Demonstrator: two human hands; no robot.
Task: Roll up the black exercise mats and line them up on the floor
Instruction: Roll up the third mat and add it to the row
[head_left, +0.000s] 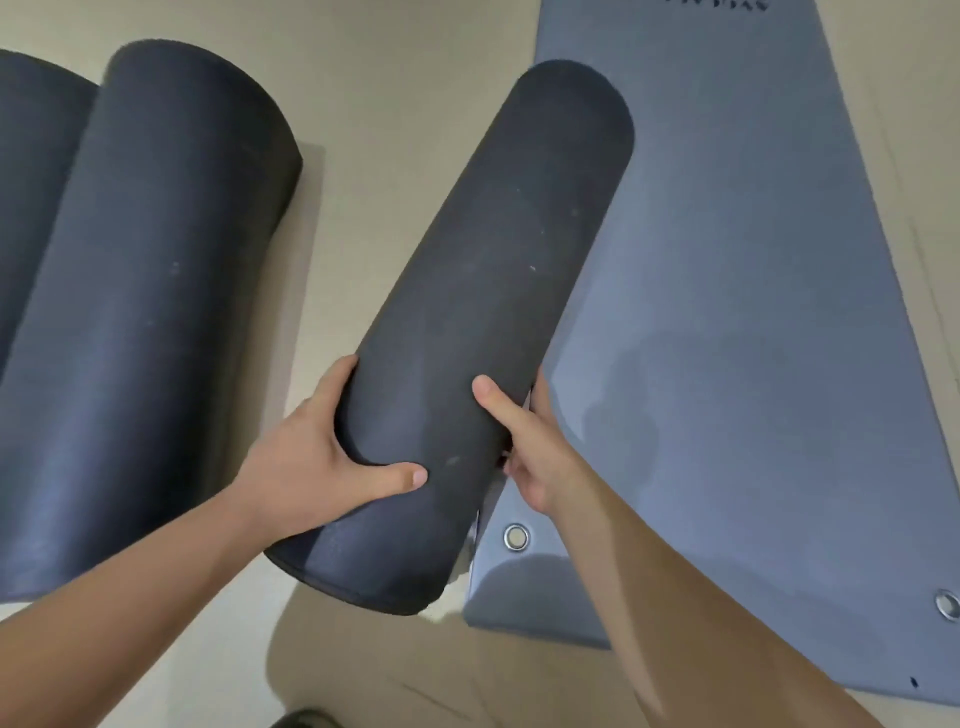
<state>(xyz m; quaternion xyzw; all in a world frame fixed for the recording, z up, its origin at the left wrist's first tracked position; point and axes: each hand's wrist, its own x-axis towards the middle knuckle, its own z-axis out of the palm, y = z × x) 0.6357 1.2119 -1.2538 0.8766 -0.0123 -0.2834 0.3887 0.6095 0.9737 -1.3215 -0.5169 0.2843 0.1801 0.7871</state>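
Black rolled mat (493, 291) sits in a two-handed grip close to its near end. The left hand (311, 467) wraps its fingers round the left flank with the thumb laid across the front. The right hand (535, 457) sets its thumb on top while its fingers curl under the right side, partly hidden. Together they hold the roll closed.

The roll lies slanted, its near end seemingly lifted off the floor (389, 104) and its far end pointing up and right over the edge of a flat mat (727, 312). Whether that far end touches down, I cannot tell.

To do this step well, I judge the grip should squeeze firmly so the loose outer edge cannot spring open. The roll should then swing left until it lies parallel to the neighbouring roll (156, 291), ends level and seam tucked underneath. A further roll (26, 182) at the left edge touches that neighbour.

The flat mat, with metal eyelets (516, 536) along its near edge, is not yet rolled. No container shows anywhere in view.
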